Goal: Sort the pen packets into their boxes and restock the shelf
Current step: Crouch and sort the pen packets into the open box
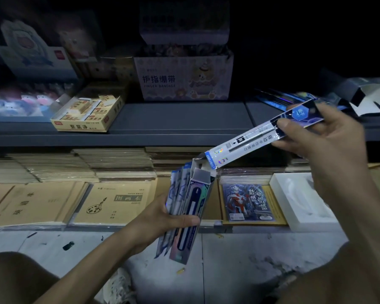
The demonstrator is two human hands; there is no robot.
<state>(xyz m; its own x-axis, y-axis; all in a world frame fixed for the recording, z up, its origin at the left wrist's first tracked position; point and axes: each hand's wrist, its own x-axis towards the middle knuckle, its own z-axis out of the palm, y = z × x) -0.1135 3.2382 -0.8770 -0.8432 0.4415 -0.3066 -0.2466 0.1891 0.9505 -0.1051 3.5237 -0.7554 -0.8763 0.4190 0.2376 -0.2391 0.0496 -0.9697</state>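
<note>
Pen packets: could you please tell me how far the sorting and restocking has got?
Done: no filled box shows on the shelf yet. In hand: the left hand grips an open box with spare packets beside it; the right hand pinches one packet, its end at the box's mouth. Left: loose packets and an opened carton lie on the shelf.

On the shelf (180,119) the eraser box (86,113) sits left, the bandage box (182,80) far centre and loose packets (276,99) right. Below, nearer, lie notebooks (114,202) — card pack (248,202) and tray (298,200) to their right. Nearest, a pen packet (246,143) slants up-right from the pen box (193,207).
</note>
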